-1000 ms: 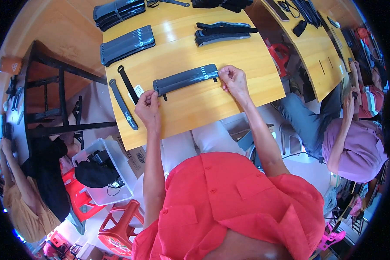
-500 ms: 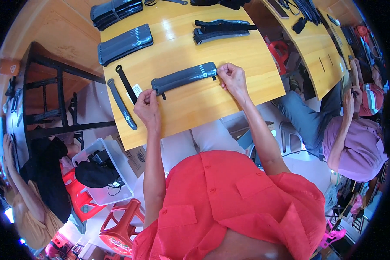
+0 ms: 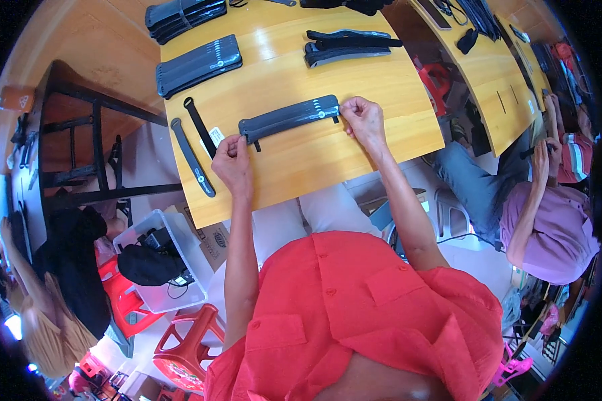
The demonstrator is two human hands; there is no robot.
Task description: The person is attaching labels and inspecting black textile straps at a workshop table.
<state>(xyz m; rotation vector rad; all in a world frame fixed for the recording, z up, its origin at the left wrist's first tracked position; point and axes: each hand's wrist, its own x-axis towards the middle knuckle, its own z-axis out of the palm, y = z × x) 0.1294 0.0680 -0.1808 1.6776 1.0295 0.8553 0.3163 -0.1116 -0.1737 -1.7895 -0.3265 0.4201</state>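
Observation:
A long, flat dark packet (image 3: pixel 289 119) with pale print at its right end lies across the wooden table (image 3: pixel 274 175) before me. Two short black tabs stick out below its near edge. My left hand (image 3: pixel 234 160) pinches the packet's left corner between thumb and fingers. At the opposite end, my right hand (image 3: pixel 364 121) has its fingertips closed on the right corner. Left of the packet are a black strap (image 3: pixel 197 125) with a looped end and a dark grey strap (image 3: pixel 192 158). Beside my left hand is a small white label (image 3: pixel 217 136), partly covered.
Stacks of similar packets (image 3: pixel 199 65) lie at the far left; bundled black straps (image 3: pixel 351 48) lie at the far right. A clear plastic bin (image 3: pixel 197 267) and a red stool (image 3: pixel 187 341) stand on the floor at left. A co-worker in purple (image 3: pixel 548 230) sits at right, another person (image 3: pixel 53 327) at left.
The whole view has shifted slightly, so the table appears a little further right. Both hands stay at the packet's ends. At the left, the other person's arm has moved lower.

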